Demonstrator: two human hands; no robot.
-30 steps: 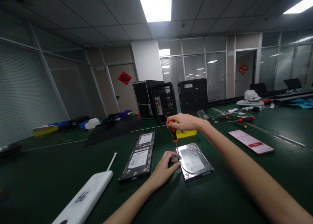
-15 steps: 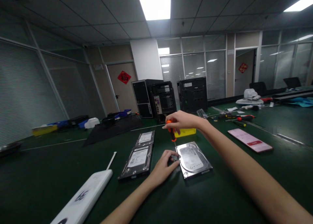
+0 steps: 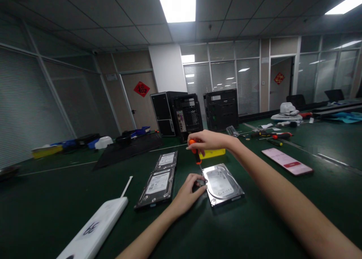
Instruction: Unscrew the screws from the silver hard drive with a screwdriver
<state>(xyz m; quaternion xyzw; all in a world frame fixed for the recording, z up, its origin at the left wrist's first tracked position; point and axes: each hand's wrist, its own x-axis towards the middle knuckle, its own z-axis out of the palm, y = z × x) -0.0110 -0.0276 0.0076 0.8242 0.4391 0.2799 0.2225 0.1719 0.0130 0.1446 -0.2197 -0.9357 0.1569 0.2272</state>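
Far left on the green desk (image 3: 62, 198), a yellow tray (image 3: 47, 151) is seen near the back edge. Closer in, a white device (image 3: 94, 225) marked 39 is laid slantwise, a thin strap stretched from its far end. Behind it, a black mat (image 3: 127, 151) is spread. Next, two dark drives (image 3: 157, 183) are lined up one behind the other, labels up.

Just right of these, the left hand (image 3: 189, 193) is rested low, its forearm brought in from the bottom edge. Wrist kept nearly straight, fingers curled, thumb and fingertips set at the left edge of the silver drive (image 3: 223, 183). Gap narrow; whether the edge is pinched or only steadied cannot be told. Something small and grey is seen by the fingertips, too small to be named.

The screwdriver (image 3: 198, 157), orange and black, is held near upright, shaft pointed down at the silver drive's far left corner; tip contact cannot be made out. Its handle top is gripped by the right hand (image 3: 209, 140), raised above the desk, wrist bent, fingers hooked over and down. The right forearm is run diagonally from the lower right corner. A yellow box (image 3: 213, 153) is partly hidden behind this hand.

The silver drive is laid flat, label up, between the forearms. Further right, a phone (image 3: 287, 161) is placed screen up; behind it, hand tools (image 3: 279, 136) are scattered.
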